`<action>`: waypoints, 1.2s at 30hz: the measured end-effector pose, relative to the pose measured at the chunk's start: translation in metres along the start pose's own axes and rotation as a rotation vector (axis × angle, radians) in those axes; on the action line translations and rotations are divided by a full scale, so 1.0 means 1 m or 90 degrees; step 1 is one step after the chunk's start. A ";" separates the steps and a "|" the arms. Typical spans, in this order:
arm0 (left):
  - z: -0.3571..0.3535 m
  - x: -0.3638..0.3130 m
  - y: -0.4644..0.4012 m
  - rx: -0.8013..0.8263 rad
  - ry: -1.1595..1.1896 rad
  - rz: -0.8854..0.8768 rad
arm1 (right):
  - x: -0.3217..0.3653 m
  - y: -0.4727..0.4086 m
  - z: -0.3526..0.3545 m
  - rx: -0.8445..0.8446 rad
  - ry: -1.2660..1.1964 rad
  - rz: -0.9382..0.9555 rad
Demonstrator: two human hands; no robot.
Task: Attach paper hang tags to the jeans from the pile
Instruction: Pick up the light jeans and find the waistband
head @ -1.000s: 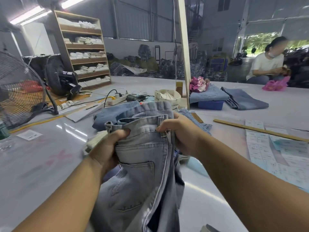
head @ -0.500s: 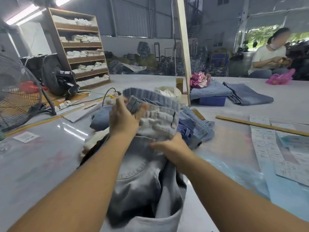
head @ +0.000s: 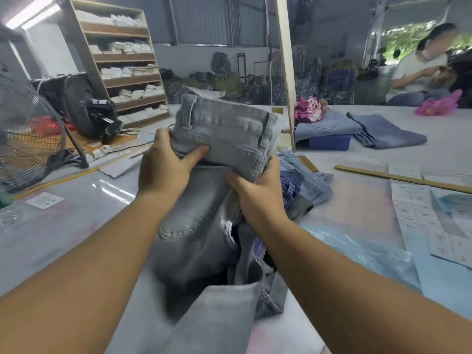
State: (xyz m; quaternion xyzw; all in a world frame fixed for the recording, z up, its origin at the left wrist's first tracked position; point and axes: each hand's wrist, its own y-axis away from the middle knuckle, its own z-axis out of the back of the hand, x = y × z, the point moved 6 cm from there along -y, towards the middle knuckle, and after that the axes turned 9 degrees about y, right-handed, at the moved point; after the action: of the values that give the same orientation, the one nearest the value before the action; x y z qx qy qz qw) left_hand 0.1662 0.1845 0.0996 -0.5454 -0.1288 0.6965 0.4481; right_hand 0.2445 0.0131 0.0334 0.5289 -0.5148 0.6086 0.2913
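A pair of grey jeans [head: 224, 134] is held up in front of me, its waistband raised and folded over, the legs hanging down toward the table's near edge. My left hand [head: 166, 167] grips the waistband's left side, thumb across the front of the fabric. My right hand [head: 258, 190] grips the cloth lower on the right, fingers curled into the denim. Behind the held pair lies a pile of blue jeans [head: 304, 177]. Sheets of paper tags [head: 411, 200] lie flat at the right of the table.
A floor fan [head: 28, 134] stands at the left, a second black fan [head: 86, 108] behind it. Folded blue jeans [head: 383, 129] and a blue box [head: 329, 141] sit beyond a wooden post [head: 286, 72]. A wooden stick [head: 398, 177] lies at the right. A person [head: 421, 72] sits far right.
The waistband has been lifted higher and folded over toward me. My left hand moved right along it; my right hand took a grip under its right edge.
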 end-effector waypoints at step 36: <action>0.039 -0.045 0.114 0.149 -0.267 -0.069 | -0.003 0.170 0.017 0.644 0.844 0.084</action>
State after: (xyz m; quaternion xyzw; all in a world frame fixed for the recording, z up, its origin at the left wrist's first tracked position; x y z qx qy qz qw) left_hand 0.0769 0.0978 0.0669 -0.3253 -0.1668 0.7797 0.5083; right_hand 0.0981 -0.0537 -0.0251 0.0970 0.0681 0.9671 0.2249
